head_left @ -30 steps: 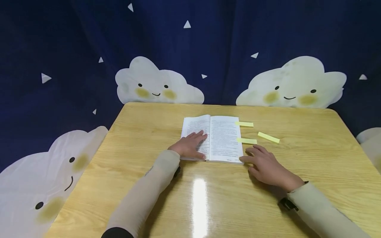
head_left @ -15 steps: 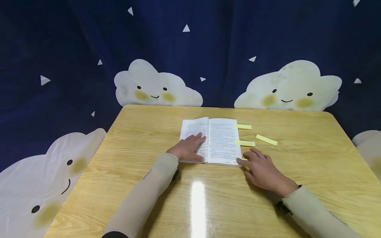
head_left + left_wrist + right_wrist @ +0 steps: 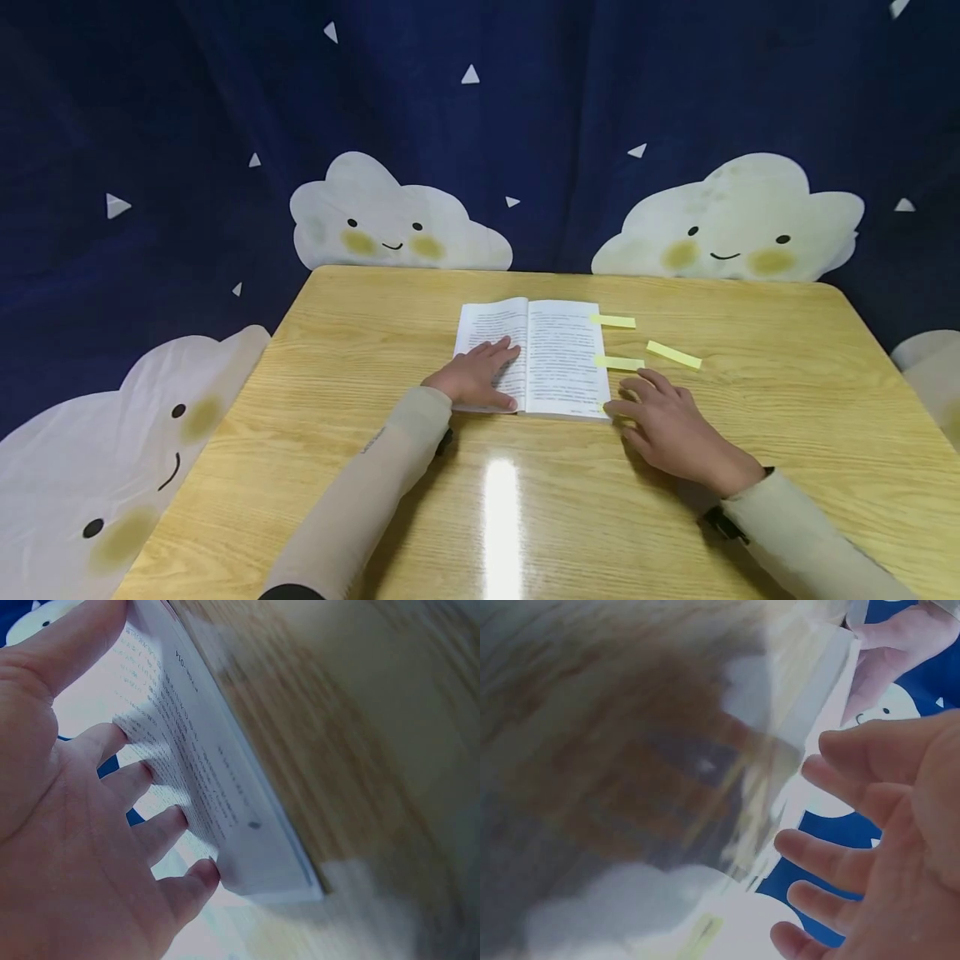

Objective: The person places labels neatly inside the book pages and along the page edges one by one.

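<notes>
An open book [image 3: 564,354] with printed pages lies on the wooden table. My left hand [image 3: 474,375] rests spread on its left page, thumb near the spine; the left wrist view shows the fingers over the printed text [image 3: 176,742]. My right hand [image 3: 671,429] is at the lower right corner of the right page, index fingertip touching the edge. A small yellow patch [image 3: 602,407] shows at that fingertip; the rest of it is hidden. Two yellow sticky tabs, an upper one [image 3: 617,321] and a lower one [image 3: 622,363], stick out from the right page's edge.
One loose yellow sticky strip [image 3: 673,355] lies on the table [image 3: 360,333] to the right of the book. Behind the table's far edge hangs a dark blue curtain [image 3: 555,125] with cloud faces.
The view has tilted slightly. My right index fingertip has shifted a little at the page corner, and a yellow patch now shows there. The left hand has stayed on the left page.
</notes>
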Demonstrator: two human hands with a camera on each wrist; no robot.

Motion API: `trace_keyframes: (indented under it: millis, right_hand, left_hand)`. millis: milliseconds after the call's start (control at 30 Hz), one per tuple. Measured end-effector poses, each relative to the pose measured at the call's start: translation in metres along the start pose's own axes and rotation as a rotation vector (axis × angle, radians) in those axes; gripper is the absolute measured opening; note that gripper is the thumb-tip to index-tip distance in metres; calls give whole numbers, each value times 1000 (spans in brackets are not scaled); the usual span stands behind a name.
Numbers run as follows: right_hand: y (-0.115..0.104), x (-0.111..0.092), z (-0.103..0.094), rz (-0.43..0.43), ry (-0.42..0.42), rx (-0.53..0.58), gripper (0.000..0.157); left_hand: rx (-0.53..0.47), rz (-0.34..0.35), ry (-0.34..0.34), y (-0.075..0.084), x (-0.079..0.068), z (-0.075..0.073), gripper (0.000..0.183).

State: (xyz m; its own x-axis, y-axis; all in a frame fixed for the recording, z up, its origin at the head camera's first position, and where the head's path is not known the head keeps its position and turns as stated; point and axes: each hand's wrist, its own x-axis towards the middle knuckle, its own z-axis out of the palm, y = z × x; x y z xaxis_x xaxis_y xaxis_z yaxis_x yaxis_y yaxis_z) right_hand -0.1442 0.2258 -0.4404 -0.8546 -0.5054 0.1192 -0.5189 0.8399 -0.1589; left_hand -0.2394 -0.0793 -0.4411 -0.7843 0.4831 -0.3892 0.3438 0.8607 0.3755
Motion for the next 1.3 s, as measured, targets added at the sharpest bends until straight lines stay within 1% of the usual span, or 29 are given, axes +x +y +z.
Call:
trace_keyframes:
  millis: [200, 367, 500, 600, 700, 767, 867, 933, 1033, 1200, 1300]
  right_hand:
    - [-3, 5, 6, 17, -1, -36, 21]
    - [-5, 9, 8, 19, 12, -47, 22]
    - [-3, 7, 6, 27, 11, 8, 25]
    - [-1, 4, 2, 21, 14, 43, 29]
    - [-2, 4, -2, -3, 15, 28, 33]
    - [-4, 4, -4, -9, -5, 15, 36]
    - [-6, 5, -4, 0, -43, -11, 39]
    - [-7, 5, -4, 13, -48, -17, 39]
    - [-7, 8, -2, 9, -19, -29, 37]
    - [-4, 15, 3, -41, 28, -33, 29]
    - [1, 17, 4, -69, 67, -5, 25]
  left_hand:
    - [-12, 8, -1, -3, 0, 1, 95]
    - [-8, 9, 15, -4, -2, -1, 95]
    - [-10, 3, 18, -4, -3, -1, 95]
    - [-12, 18, 16, -3, -1, 1, 94]
    - [-9, 21, 22, -2, 0, 2, 94]
    - [-12, 11, 22, -2, 0, 2, 94]
    - [-11, 3, 19, -3, -1, 2, 94]
    - [-11, 4, 21, -3, -2, 1, 94]
    - [-7, 2, 21, -3, -3, 0, 94]
    - [-19, -1, 19, -3, -5, 1, 94]
    - [-25, 10, 21, -2, -3, 1, 94]
